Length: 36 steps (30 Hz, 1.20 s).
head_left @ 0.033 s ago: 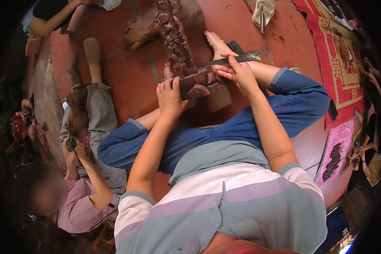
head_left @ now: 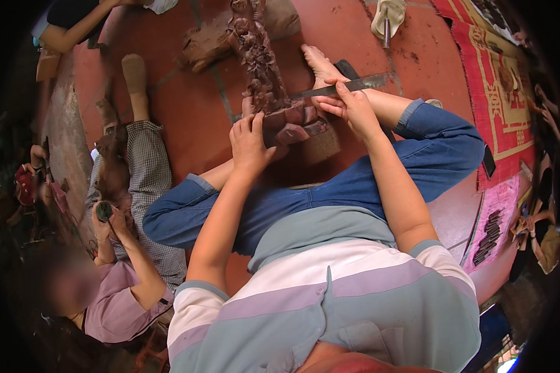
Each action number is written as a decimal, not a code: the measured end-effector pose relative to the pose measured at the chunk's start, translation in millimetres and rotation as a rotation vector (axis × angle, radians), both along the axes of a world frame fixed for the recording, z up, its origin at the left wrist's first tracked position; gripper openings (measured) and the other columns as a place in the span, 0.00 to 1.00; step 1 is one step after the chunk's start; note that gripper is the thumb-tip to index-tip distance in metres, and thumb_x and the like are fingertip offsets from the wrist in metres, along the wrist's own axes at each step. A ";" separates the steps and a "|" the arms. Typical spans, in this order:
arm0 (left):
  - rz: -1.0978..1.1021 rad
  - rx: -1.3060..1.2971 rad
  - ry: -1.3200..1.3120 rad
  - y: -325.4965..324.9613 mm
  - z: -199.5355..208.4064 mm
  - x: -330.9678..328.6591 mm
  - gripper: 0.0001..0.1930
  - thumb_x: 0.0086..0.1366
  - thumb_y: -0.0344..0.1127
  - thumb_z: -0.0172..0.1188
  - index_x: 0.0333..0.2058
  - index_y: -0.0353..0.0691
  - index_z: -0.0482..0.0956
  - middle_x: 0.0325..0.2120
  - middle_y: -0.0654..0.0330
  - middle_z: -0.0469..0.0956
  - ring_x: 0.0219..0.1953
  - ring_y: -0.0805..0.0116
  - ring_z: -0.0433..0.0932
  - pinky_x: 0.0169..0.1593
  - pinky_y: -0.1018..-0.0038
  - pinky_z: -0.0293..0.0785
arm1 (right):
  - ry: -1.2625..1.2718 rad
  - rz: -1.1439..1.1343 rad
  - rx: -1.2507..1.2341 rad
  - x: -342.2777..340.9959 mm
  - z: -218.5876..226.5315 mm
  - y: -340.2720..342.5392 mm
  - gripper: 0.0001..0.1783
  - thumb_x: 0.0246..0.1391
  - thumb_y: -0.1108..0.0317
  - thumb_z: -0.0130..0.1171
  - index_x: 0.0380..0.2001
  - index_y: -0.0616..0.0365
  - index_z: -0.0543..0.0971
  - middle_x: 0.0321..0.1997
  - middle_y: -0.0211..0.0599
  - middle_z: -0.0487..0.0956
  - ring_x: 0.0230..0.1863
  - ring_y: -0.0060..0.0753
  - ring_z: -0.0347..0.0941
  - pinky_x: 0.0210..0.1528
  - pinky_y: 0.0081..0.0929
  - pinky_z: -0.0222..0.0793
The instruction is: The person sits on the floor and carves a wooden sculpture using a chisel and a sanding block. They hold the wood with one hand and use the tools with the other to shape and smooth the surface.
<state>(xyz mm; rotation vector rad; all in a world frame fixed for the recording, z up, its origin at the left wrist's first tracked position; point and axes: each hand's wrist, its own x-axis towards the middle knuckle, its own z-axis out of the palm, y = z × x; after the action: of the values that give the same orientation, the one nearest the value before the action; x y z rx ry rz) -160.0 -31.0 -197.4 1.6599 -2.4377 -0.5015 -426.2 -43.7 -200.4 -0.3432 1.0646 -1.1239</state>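
Note:
A tall, dark reddish-brown wood carving (head_left: 258, 59) with dense relief stands between my bare feet, its faceted base (head_left: 292, 118) toward me. My left hand (head_left: 250, 142) grips the left side of that base, fingers bent over its edge. In my right hand (head_left: 353, 109) is a long flat metal tool, probably a file (head_left: 339, 89), pinched between thumb and fingers. One end of it meets the carving just above the base; the other points right. What lies beneath my left palm is hidden.
Behind the carving lies a rough log (head_left: 214, 43). A handled tool rests on a cream slipper-like pad (head_left: 389, 18) at the far right. A red patterned mat (head_left: 479, 81) and a row of dark tools (head_left: 488, 239) lie right. At left, a co-worker (head_left: 130, 286) holds something round and green.
The far end of the file has shifted very slightly up and right. The co-worker's hands have moved a little. My left hand keeps its place on the base.

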 end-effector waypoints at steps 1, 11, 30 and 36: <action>0.016 0.029 0.099 -1.4 -0.4 4.5 0.42 0.40 0.37 0.72 0.56 0.42 0.64 0.49 0.52 0.68 0.55 0.51 0.64 0.61 0.59 0.58 | 0.062 -0.019 -0.006 1.9 0.8 -1.0 0.14 0.64 0.66 0.50 0.47 0.64 0.69 0.42 0.44 0.77 0.43 0.30 0.78 0.46 0.22 0.78; 0.254 0.304 0.760 15.2 3.2 -23.2 0.11 0.59 0.27 0.59 0.41 0.36 0.78 0.34 0.55 0.78 0.36 0.65 0.79 0.41 0.75 0.74 | 0.971 0.020 -0.654 52.4 6.6 5.5 0.09 0.44 0.74 0.67 0.23 0.59 0.74 0.33 0.41 0.79 0.36 0.35 0.77 0.39 0.27 0.73; 0.518 1.250 1.205 39.7 5.5 -72.0 0.23 0.68 0.47 0.51 0.55 0.38 0.68 0.46 0.59 0.75 0.44 0.67 0.76 0.49 0.70 0.72 | 0.981 0.110 -0.689 51.3 8.0 8.2 0.07 0.41 0.75 0.66 0.23 0.58 0.75 0.28 0.39 0.78 0.32 0.41 0.78 0.36 0.29 0.74; 0.622 1.282 1.623 27.4 34.0 -92.4 0.27 0.70 0.55 0.46 0.59 0.44 0.62 0.54 0.62 0.69 0.55 0.69 0.69 0.56 0.66 0.67 | 1.023 0.070 -0.723 54.8 -2.0 10.6 0.07 0.44 0.72 0.65 0.24 0.58 0.75 0.28 0.39 0.77 0.31 0.42 0.77 0.35 0.30 0.74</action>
<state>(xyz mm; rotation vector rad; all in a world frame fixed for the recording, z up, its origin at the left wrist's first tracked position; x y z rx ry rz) -252.4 -3.7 -163.4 1.0362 -0.2761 -2.2317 -371.4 -33.1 -202.4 -1.6416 1.4506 -1.2555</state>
